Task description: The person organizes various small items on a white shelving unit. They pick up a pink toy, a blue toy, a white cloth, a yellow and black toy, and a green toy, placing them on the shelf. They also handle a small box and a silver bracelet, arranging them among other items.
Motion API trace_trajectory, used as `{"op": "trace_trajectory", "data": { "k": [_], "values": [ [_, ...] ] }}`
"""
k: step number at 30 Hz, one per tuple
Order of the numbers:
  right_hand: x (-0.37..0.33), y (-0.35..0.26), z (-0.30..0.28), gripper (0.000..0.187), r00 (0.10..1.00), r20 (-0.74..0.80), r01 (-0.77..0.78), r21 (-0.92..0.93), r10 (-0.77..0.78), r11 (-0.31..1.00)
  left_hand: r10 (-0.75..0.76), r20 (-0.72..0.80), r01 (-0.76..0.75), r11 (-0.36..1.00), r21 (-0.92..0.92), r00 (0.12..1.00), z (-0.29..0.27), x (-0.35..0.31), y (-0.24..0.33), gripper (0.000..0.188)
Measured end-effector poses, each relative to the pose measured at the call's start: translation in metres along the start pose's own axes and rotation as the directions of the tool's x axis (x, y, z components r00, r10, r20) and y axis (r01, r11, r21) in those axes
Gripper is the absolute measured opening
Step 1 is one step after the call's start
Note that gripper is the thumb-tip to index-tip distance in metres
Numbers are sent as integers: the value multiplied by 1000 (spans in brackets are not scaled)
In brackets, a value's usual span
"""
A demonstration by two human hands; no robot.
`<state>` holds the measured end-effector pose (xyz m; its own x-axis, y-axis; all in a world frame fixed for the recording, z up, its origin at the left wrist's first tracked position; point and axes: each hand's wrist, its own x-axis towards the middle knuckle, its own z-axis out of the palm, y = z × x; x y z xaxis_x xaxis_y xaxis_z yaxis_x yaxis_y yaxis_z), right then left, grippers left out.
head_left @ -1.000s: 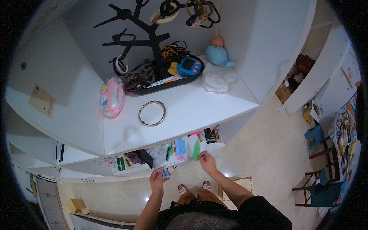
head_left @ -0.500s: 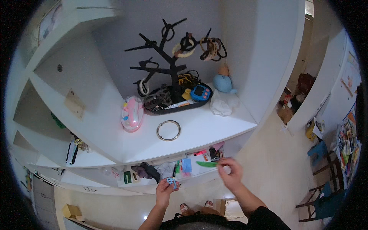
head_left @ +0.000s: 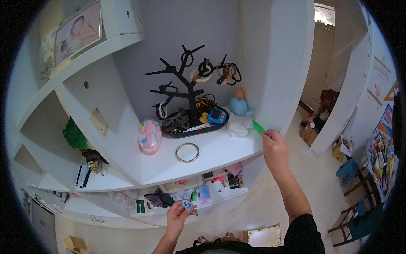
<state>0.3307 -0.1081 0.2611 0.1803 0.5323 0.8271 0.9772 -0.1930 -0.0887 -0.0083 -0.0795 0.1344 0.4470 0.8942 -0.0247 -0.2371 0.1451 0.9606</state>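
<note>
My right hand (head_left: 276,149) pinches a flat, pointed bright-green strip (head_left: 257,127) by one end, above the right side of the white shelf (head_left: 228,150). Its tip is beside a crumpled white plastic bag (head_left: 240,126); whether they touch I cannot tell. Low in front of the open drawer (head_left: 231,201), my left hand (head_left: 174,216) is closed on a small light-blue looped piece (head_left: 187,205), kind unclear. A black tree-shaped stand (head_left: 192,101) hung with hair ties rises from its tray at the shelf's back. On the shelf before it lies a metal ring (head_left: 187,160).
A pink-and-white oval case (head_left: 149,136) stands left of the tray, and a blue whale-like figure (head_left: 239,106) sits behind the bag. Dark cloth (head_left: 159,198) and small stationery fill the drawer. Chairs (head_left: 359,211) stand at the far right.
My right hand has moved up and right with the green strip, from over the drawer to the shelf's right side. My left hand still holds the blue piece, slightly lower. The view has shifted.
</note>
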Motion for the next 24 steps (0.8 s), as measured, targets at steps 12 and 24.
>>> {"op": "trace_trajectory", "data": {
  "k": [12, 24],
  "values": [
    [20, -7, 10, 29, 964, 267, 38, -203, 18, 978, 38, 183, -48, 998, 51, 982, 27, -2, 48, 24],
    [11, -10, 7, 21, 995, 95, -5, -98, 14, 995, 675, 290, -597, 276, 753, 678, 73, 149, 162, 15]
  ]
}}
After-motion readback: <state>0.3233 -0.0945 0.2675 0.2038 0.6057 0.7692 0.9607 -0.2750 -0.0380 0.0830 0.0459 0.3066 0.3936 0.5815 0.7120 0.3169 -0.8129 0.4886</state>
